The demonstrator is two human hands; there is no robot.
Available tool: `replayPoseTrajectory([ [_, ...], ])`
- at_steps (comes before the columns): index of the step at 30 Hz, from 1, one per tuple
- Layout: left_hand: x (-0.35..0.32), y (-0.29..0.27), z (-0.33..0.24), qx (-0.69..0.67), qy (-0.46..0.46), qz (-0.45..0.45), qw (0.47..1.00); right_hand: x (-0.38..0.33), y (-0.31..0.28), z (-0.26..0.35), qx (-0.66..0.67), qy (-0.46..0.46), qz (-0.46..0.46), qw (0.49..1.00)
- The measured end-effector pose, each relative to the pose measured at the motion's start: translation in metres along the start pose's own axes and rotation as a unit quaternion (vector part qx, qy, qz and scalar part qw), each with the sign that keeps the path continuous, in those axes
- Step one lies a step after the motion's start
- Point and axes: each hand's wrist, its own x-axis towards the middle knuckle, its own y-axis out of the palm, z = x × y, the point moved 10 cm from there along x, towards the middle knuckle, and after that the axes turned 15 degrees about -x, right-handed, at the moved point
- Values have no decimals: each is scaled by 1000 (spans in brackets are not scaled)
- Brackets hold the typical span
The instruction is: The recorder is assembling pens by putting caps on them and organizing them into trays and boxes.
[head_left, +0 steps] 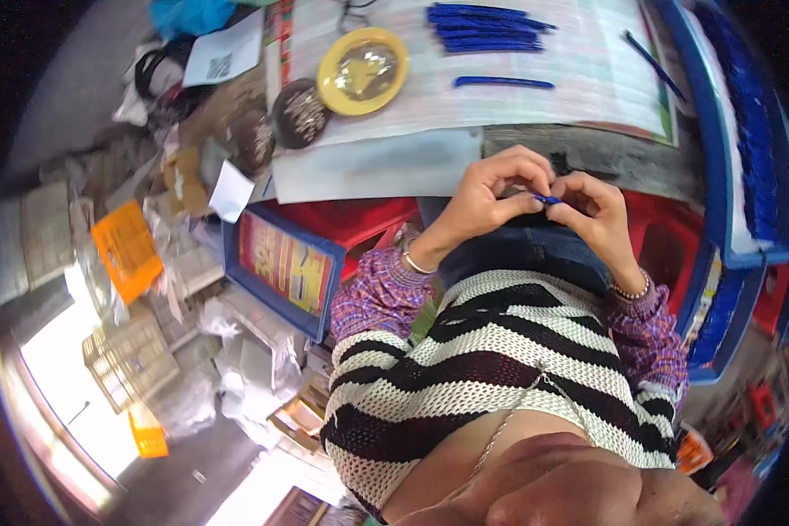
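The small, slim blue part, apparently plastic point(548, 200), is held to the right of the round yellow dish with a shiny interior point(364, 108) and nearer the body; the left hand point(491, 193) and the right hand point(594, 212) each pinch it, thumb against fingertips, at opposite ends. It should handle as light, stiff and somewhat slippery; grip near each end with the finger pads; limit bending force, as a thin section may crack.
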Motion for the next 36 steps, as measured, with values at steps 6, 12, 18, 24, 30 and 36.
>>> replayPoseTrajectory([
  [6,-32,-43,-44,-123,89,-117,981,24,32,36,-133,-75,50,987],
  [12,-97,-118,-80,-51,164,-261,950,56,87,84,-323,-232,111,911],
  [18,-145,-159,-85,-125,219,-317,914,112,167,114,-438,-369,95,814],
  [24,-167,-167,-88,-128,245,-344,897,164,236,115,-504,-415,39,756],
  [30,-171,-171,-86,-113,235,-346,901,179,254,106,-526,-442,22,727],
  [36,-166,-174,-83,-110,241,-341,902,188,243,110,-470,-445,24,762],
])
